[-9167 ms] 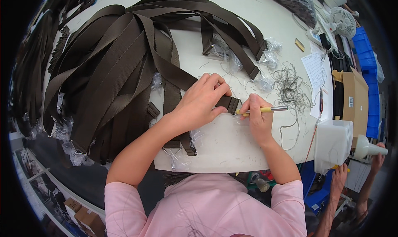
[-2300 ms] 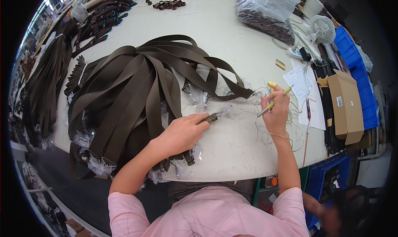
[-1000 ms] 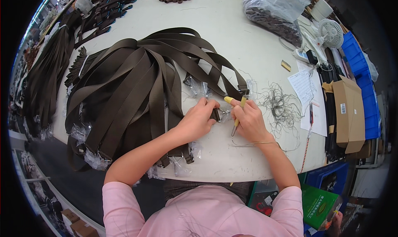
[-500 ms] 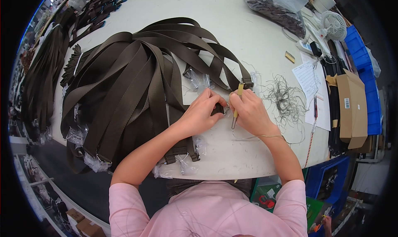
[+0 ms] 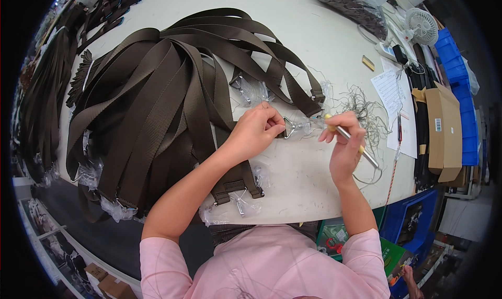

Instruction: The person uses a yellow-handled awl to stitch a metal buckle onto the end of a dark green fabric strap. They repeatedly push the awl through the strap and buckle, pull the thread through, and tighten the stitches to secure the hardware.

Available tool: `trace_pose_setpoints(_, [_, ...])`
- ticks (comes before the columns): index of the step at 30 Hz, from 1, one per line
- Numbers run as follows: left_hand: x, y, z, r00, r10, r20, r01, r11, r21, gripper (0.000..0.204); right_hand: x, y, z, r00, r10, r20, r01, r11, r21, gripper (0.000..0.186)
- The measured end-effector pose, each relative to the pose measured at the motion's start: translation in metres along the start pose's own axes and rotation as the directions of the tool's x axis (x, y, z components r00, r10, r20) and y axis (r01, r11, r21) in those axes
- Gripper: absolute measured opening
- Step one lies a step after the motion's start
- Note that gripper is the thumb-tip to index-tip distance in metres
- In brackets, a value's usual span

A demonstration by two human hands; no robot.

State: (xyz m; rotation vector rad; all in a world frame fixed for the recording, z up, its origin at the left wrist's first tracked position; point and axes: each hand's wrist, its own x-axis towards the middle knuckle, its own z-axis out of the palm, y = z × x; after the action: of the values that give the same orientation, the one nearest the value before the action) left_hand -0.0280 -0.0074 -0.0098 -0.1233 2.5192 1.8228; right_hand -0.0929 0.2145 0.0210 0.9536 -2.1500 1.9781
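My left hand (image 5: 256,127) is closed, pinching the end of a dark brown webbing strap beside a metal triangular ring (image 5: 288,128). Clear plastic wrap (image 5: 302,128) covers the hardware just right of the fingertips. Over the table to the right, my right hand (image 5: 345,147) grips a pen-shaped tool (image 5: 370,156) with yellow and metal parts, tilted, a thin cord trailing from its lower end. Its upper end is near the plastic but I cannot tell if they touch. A large heap of brown webbing straps (image 5: 151,84) fills the table left of my hands.
Loose dark threads (image 5: 361,113) lie in a tangle beyond my right hand. Farther right are paper sheets (image 5: 386,92), a cardboard box (image 5: 444,134), blue bins (image 5: 460,84) and a small white fan (image 5: 421,27). A plastic bag (image 5: 350,8) sits at the far edge.
My right hand has moved right, away from the left fingers, and the tool has tipped from near upright to slanting. The wrapped metal hardware by my left fingertips now shows more fully.
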Motion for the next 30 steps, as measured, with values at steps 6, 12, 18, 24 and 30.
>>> trace_pose_setpoints(6, [0.001,0.000,-0.001,1.000,-0.013,0.018,0.014,0.999,-0.050,0.008,-0.001,0.010,0.027,0.907,0.412,0.086,-0.421,0.894,0.155,0.053])
trace_pose_setpoints(12, [0.000,-0.002,0.000,1.000,0.007,0.005,-0.006,0.999,-0.050,0.008,0.002,0.022,0.043,0.952,0.298,0.069,-0.302,0.952,0.049,0.049])
trace_pose_setpoints(18, [-0.001,-0.004,0.000,1.000,0.025,-0.003,-0.025,1.000,-0.010,0.009,0.003,0.018,0.046,0.961,0.249,0.123,-0.244,0.968,-0.054,0.049])
trace_pose_setpoints(24, [-0.001,-0.003,0.000,1.000,0.007,-0.007,-0.007,1.000,-0.008,0.009,0.004,0.018,0.047,0.957,0.256,0.137,-0.244,0.965,-0.095,0.049])
trace_pose_setpoints(30, [-0.001,-0.003,0.001,1.000,0.012,-0.013,-0.012,1.000,0.005,0.008,0.004,0.018,0.048,0.958,0.250,0.138,-0.239,0.967,-0.093,0.049])
